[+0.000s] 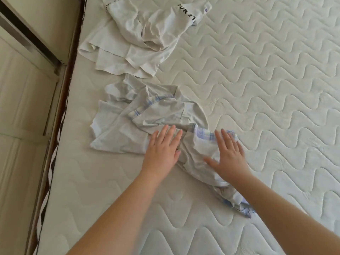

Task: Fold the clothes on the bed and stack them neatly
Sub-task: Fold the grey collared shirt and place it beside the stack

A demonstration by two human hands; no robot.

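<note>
A crumpled pale grey-blue garment [128, 122] with blue plaid trim lies in the middle of the bed. My left hand [162, 150] lies flat on its near edge, fingers straight and spread. My right hand [229, 155] presses flat on the garment's plaid-edged right part, fingers spread too. Farther back lies a rumpled white T-shirt [139, 37] with black lettering, apart from both hands.
The quilted white mattress [257, 80] stretches to the right and toward me. Its left edge [60, 126] runs along a dark wooden frame, with pale wardrobe panels [22, 107] beyond it.
</note>
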